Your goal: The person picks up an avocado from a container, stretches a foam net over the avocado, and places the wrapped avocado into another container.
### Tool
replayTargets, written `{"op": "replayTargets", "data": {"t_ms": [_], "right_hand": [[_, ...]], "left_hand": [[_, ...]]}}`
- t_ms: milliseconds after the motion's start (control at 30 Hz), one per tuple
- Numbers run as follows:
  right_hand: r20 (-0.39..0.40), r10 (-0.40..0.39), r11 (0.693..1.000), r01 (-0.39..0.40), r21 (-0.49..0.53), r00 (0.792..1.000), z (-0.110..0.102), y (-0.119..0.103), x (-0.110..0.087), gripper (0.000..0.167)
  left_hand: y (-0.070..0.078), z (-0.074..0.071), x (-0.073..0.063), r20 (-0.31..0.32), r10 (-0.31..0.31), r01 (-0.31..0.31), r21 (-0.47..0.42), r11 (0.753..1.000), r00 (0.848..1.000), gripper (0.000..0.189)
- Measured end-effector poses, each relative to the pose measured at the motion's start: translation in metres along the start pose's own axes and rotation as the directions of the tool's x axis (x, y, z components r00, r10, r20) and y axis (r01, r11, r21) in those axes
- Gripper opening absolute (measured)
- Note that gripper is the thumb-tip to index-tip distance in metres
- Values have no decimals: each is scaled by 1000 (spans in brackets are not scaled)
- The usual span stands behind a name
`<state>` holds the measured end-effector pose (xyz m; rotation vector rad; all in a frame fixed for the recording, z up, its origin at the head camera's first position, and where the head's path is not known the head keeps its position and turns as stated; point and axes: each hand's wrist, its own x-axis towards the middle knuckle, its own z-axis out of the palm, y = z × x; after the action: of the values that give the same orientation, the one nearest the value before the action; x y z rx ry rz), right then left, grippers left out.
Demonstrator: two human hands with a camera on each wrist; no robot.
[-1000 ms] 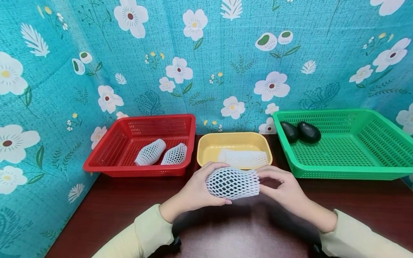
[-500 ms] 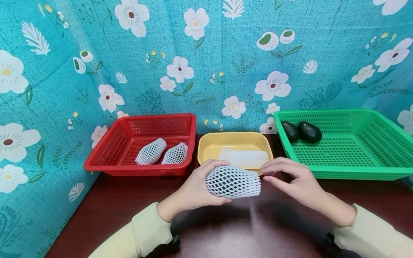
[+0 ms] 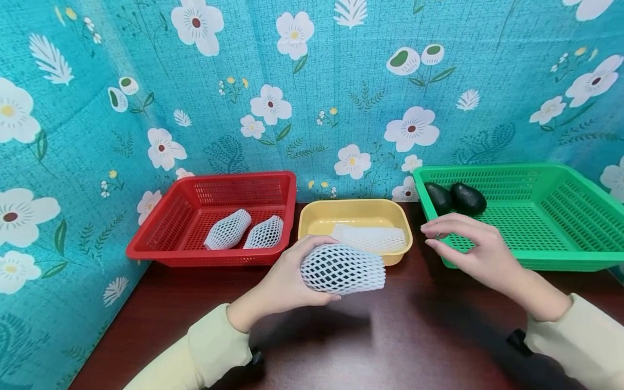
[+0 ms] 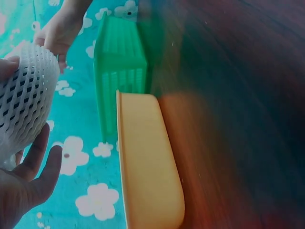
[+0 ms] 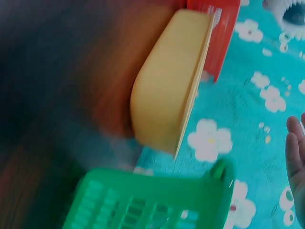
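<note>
My left hand grips an avocado in a white foam net sleeve, held above the table in front of the yellow tray. The avocado shows dark through the mesh. In the left wrist view, fingers and thumb wrap the foam net sleeve. My right hand is apart from it, in front of the green basket's left corner, with thumb and fingers bent and nothing between them. At the right wrist view's top corner, the sleeve's open end shows a dark inside.
A red basket at the left holds two net-wrapped pieces. The yellow tray in the middle holds flat white net sleeves. Two bare dark avocados lie in the green basket at the right. A floral cloth hangs behind.
My right hand has let go of the sleeve's open end and moved right, towards the green basket. My left hand has shifted slightly left with the sleeved avocado.
</note>
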<state>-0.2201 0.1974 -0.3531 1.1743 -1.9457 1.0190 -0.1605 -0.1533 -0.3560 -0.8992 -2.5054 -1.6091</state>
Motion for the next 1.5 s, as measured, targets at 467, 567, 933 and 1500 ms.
{"op": "replayTargets", "data": {"t_ms": [467, 567, 933, 1500], "right_hand": [[66, 214, 947, -191, -260, 975, -37, 44, -12, 45], [71, 272, 928, -242, -283, 960, -43, 50, -12, 43], [147, 593, 777, -515, -361, 792, -66, 68, -9, 33], [326, 769, 639, -652, -408, 550, -79, 93, -2, 56]], "left_hand": [[-24, -41, -7, -171, -142, 148, 20, 989, 975, 83], [-28, -52, -10, -234, -165, 182, 54, 982, 958, 84], [-34, -98, -14, -356, -190, 247, 122, 961, 915, 94], [-62, -145, -34, -498, -250, 374, 166, 912, 830, 83]]}}
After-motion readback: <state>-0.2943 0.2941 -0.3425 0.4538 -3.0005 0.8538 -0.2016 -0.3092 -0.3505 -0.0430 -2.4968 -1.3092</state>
